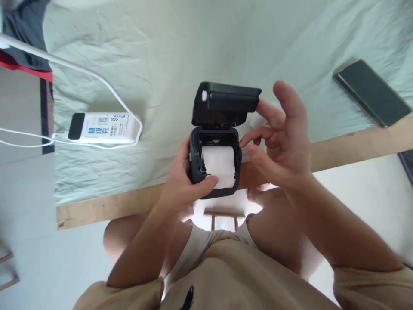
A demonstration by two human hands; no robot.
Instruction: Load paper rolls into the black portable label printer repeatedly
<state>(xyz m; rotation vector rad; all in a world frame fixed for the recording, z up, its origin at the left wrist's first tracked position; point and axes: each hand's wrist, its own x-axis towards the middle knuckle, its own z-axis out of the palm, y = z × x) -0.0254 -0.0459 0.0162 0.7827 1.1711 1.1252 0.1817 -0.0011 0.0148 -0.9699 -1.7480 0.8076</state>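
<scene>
A small black label printer (215, 194) is in my left hand (180, 185), its lid (226, 103) tipped up on the far side. Inside the compartment sits a white paper roll (219, 161). My left thumb lies over the near part of that roll, while the other fingers wrap the printer's left side. At the right side is my right hand (284, 137), its fingers spread. One fingertip meets the printer's right edge, and another finger is close to the lid's right end. Partly hidden behind the right fingers is a white object (256, 121) whose kind I cannot tell.
On the pale green cloth (155, 56), a white power bank (105, 128) with a white cable (93, 74) lies to the left. A dark phone (372, 92) rests at the right. The wooden table edge (112, 206) runs below the cloth, above my legs.
</scene>
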